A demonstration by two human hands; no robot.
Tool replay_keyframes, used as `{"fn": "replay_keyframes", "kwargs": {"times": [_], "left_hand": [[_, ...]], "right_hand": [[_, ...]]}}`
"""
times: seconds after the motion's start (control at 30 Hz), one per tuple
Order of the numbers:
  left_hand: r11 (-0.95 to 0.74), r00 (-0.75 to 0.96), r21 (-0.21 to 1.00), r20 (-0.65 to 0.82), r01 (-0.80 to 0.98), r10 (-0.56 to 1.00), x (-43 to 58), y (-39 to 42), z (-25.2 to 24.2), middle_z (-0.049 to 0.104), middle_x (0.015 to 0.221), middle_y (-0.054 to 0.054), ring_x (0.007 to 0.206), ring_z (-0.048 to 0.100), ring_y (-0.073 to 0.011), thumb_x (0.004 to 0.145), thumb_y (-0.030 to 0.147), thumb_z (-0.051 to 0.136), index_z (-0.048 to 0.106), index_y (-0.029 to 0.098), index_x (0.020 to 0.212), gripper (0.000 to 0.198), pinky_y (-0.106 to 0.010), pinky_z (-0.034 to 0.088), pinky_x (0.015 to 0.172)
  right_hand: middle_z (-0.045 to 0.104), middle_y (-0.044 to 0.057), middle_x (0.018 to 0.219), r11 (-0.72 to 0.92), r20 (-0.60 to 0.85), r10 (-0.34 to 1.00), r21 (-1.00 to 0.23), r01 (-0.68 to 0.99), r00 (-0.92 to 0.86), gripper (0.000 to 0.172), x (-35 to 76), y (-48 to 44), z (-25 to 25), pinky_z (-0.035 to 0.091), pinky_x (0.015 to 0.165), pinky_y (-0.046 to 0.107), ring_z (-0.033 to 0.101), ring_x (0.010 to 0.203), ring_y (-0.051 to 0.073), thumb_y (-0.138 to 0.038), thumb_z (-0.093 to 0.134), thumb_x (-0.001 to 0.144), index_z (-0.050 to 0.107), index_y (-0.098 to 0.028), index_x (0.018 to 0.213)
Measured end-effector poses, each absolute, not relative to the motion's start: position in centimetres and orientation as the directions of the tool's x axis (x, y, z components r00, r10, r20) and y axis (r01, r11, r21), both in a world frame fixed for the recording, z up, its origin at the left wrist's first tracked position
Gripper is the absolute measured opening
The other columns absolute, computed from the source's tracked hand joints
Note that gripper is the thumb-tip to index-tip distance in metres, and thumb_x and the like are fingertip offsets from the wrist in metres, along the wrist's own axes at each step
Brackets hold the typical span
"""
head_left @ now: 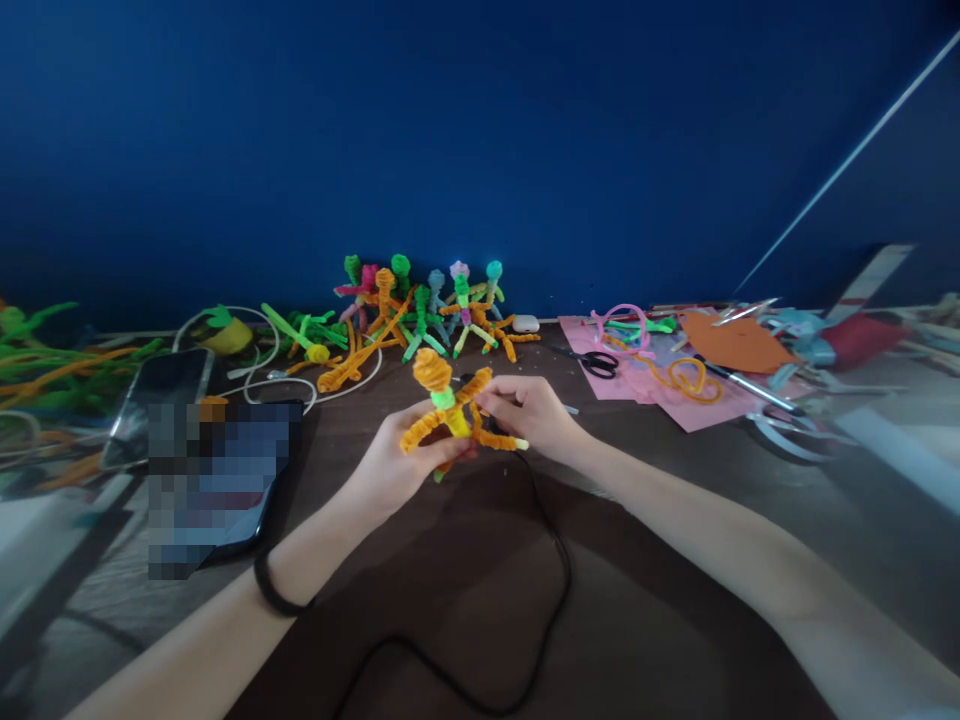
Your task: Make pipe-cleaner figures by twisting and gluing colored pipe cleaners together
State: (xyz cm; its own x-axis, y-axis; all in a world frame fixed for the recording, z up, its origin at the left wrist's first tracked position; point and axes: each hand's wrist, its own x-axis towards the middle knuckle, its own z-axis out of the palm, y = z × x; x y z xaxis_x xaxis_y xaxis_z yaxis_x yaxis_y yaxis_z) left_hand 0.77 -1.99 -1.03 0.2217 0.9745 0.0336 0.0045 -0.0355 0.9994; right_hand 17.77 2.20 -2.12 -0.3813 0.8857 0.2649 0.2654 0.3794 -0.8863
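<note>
My left hand comes in from the lower left, forearm angled up toward the middle and a black wristband on the wrist. Its fingers are closed around the lower body of the pipe-cleaner figure. I hold that figure upright just above the dark surface; it has an orange coiled head, a green neck, a yellow middle and orange limbs. My right hand reaches in from the lower right, wrist nearly flat. Its thumb and forefinger seem pinched together on the figure's limb on that side, though the view is too soft there to be sure which limb.

A black cable loops over the surface below both hands. To the left lies a phone, its screen blurred, so I can read nothing on it. Behind, against the blue wall, stands a cluster of finished figures. Scissors rest at the edge of pink paper to the right.
</note>
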Motion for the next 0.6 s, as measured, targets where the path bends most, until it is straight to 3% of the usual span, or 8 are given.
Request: {"fn": "replay_keyframes", "kwargs": {"times": [0.23,0.43,0.6], "left_hand": [[0.089,0.269,0.97,-0.026,-0.227,0.963,1.0,-2.0,-0.8,0.065,0.06,-0.002,0.057,0.06,-0.0122,0.061,0.02,0.074,0.064,0.014,0.067,0.013,-0.02,0.047,0.048],[0.079,0.169,0.939,-0.023,-0.334,0.985,1.0,-1.8,-0.6,0.064,0.062,-0.001,0.061,0.06,-0.0119,0.059,0.018,0.074,0.063,0.014,0.068,0.015,-0.02,0.048,0.054],[-0.048,-0.005,0.968,0.048,-0.246,0.999,0.7,-1.1,-1.4,0.063,0.064,0.0,0.063,0.058,-0.0111,0.06,0.018,0.071,0.061,0.014,0.067,0.013,-0.02,0.047,0.059]], "right_hand": [[0.049,-0.004,0.05,0.19,0.131,0.89,-0.977,0.094,-0.436,0.025,16.9,1.6,-3.1,0.028,0.039,0.018,0.04,0.041,0.005,-0.038,0.055,0.077,0.057,-0.014,0.073],[0.049,-0.006,0.046,0.168,0.146,0.868,-0.986,0.004,-0.474,0.023,16.4,1.1,-3.1,0.029,0.037,0.017,0.04,0.037,0.005,-0.037,0.054,0.077,0.049,-0.016,0.069],[0.047,-0.006,0.046,0.253,0.154,0.839,-0.959,0.125,-0.522,0.023,16.3,0.7,-3.2,0.03,0.04,0.018,0.038,0.036,0.004,-0.03,0.045,0.083,0.051,-0.015,0.067]]}}
